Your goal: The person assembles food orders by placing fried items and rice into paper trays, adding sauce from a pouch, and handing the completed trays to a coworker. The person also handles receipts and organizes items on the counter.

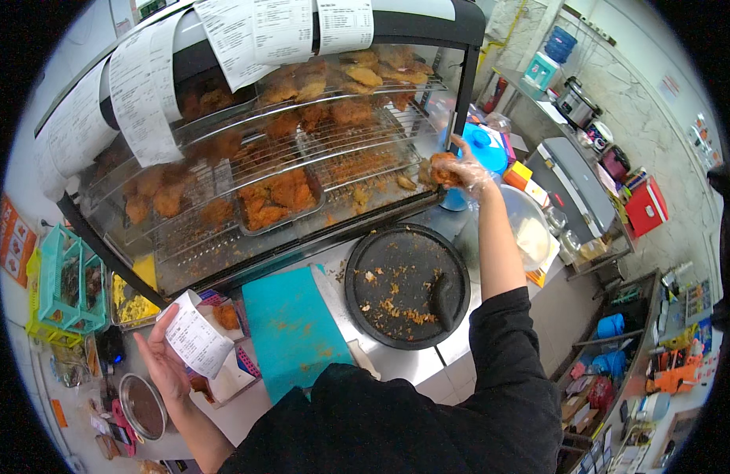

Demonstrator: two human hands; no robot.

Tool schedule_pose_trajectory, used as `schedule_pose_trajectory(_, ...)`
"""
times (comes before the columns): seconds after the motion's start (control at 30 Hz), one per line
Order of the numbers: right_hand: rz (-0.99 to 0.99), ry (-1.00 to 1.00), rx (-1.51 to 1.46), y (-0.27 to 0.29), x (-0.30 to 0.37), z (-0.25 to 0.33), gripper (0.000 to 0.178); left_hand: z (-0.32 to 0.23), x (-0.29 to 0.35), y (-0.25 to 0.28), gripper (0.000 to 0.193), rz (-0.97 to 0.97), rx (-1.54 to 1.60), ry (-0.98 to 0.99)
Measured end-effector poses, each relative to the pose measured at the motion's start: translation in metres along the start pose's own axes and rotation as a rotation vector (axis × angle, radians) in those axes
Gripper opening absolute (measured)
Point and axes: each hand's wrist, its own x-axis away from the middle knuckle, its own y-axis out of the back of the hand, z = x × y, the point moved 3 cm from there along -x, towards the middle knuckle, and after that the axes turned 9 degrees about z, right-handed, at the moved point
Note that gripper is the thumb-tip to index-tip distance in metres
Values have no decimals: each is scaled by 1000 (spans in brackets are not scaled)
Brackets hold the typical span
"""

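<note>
My right hand [469,172], in a thin clear plastic glove, grips a browned piece of fried chicken [444,170] at the right end of the glass display warmer. At lower left, my bare left hand [166,359] has its thumb spread away, and a curled printed receipt [199,341] rests against its fingers, which it partly hides. Below the receipt is an open carton [237,375] with a fried piece in it. Inside the warmer, a metal tray [282,221] holds several fried pieces on the lower level, and more lie on the wire racks [357,146].
A round black board [404,268] with crumbs and a dark curved object sits beside a teal cutting board [290,328]. Receipts [282,31] hang over the warmer's top. A clear tub [523,229] stands under my right forearm; a bowl of brown powder [146,407] is at left.
</note>
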Motion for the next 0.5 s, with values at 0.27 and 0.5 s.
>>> schedule_pose_trajectory(0.27,417,229,-197,-120,2,4,102,-10,-7,-50,80,-52,-94,-83)
schedule_pose_trajectory(0.5,-145,145,-363,-22,-10,-10,115,1,11,-36,80,-110,-54,-39)
